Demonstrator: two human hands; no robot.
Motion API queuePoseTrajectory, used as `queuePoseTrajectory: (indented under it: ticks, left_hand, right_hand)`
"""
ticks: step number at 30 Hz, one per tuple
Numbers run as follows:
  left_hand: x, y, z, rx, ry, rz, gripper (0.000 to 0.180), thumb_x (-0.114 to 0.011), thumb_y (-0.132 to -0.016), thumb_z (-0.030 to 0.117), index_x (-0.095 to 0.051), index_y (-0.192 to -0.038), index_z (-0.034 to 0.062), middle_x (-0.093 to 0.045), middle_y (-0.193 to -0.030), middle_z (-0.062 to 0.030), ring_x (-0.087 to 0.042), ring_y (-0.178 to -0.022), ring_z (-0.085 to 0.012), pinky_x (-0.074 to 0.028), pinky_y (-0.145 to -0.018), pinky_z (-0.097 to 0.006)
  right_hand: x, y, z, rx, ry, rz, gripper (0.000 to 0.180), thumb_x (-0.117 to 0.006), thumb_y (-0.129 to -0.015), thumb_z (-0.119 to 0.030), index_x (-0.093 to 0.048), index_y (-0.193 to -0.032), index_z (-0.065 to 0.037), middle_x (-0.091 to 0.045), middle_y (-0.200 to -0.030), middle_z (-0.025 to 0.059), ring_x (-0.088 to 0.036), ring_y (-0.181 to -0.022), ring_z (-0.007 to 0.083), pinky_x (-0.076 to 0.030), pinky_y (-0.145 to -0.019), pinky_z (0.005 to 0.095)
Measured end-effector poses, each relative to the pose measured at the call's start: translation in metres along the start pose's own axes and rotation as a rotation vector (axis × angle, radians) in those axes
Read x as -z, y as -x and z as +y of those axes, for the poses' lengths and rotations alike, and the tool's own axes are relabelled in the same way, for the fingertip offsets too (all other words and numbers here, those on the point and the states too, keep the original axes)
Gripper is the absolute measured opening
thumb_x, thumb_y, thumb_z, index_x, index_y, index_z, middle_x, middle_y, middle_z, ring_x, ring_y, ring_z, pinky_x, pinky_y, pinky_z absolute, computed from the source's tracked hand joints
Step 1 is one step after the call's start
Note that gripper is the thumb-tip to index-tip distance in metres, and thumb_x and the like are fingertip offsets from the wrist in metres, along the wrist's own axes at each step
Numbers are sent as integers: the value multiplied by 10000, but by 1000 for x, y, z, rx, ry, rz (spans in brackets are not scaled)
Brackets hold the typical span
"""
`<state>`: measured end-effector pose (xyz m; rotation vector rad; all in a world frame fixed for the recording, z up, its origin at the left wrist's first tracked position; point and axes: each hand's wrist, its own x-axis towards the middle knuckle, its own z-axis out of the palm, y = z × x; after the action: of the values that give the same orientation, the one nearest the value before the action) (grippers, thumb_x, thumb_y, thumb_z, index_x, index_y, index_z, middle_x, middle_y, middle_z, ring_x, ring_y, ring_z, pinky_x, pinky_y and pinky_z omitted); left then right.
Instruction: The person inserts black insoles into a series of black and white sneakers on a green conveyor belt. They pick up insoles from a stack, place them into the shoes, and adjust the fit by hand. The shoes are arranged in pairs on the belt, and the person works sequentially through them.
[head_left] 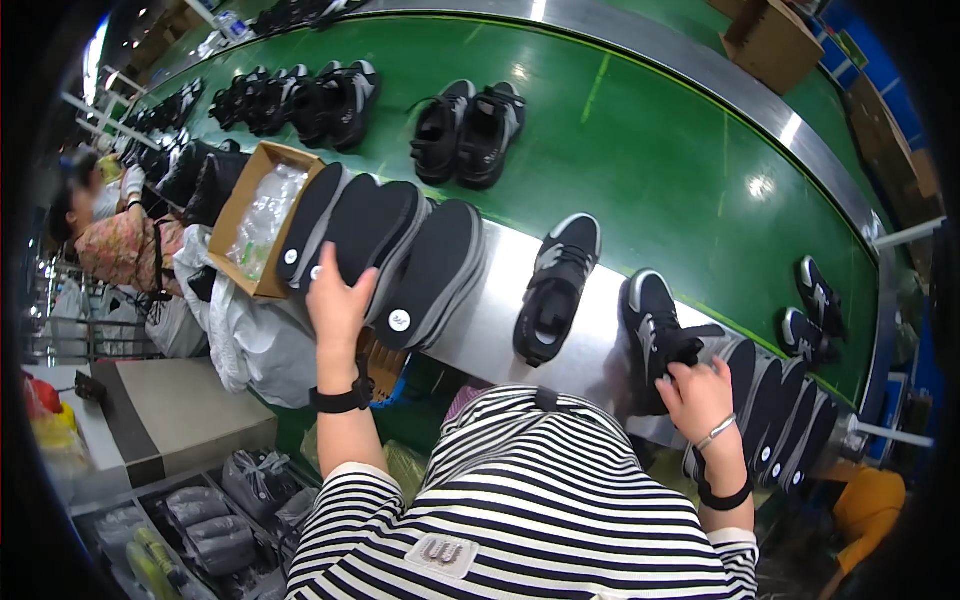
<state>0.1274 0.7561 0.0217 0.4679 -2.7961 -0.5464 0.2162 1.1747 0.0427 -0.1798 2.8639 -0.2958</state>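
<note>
Note left hand at 9 o'clock, spread wide at insoles toward 10 o'clock. Note right hand at 4 o'clock, curled at the heel end of a shoe toward 3 o'clock; cannot tell whether gripping or merely touching. Locate second shoe upright on ledge, nearest centre, apart from both hands. Judge work as midway: pairs apparently done on belt toward 12 and 3 o'clock; two ledge shoes and stacked insoles left.

Bright overall: a long white tube lamp glares at upper left, 2 pale glints spot the glossy green surface, distortion bows the silver metal rail.
</note>
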Motion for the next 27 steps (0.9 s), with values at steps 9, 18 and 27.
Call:
queuePoseTrajectory:
  ticks: [9,18,27]
  left_hand:
    - [-11,71,150,-13,851,-510,354,-623,-718,43,-475,-1038,5,-542,-951,-111,-538,-870,-209,-439,-738,-300]
    - [-98,68,149,-477,530,-250,389,-515,-789,139,-441,-1151,16,-512,-1072,-183,-461,-1009,-338,-361,-868,-402]
    - [-136,74,125,-193,569,-829,405,-577,-785,347,-533,-924,-30,-550,-799,-133,-526,-743,-230,-428,-677,-311]
  right_hand:
    - [-6,-42,-54,118,-1405,66,385,-675,-705,-192,-421,-970,-76,-453,-1061,76,-502,-890,193,-418,-773,330]
    - [-52,-46,-19,-376,-1390,127,380,-679,-713,-215,-375,-883,-63,-443,-796,22,-425,-711,72,-391,-610,207]
    - [-104,-72,-40,-224,-807,173,470,-659,-627,-217,-370,-943,-24,-461,-910,168,-494,-842,307,-412,-741,355]
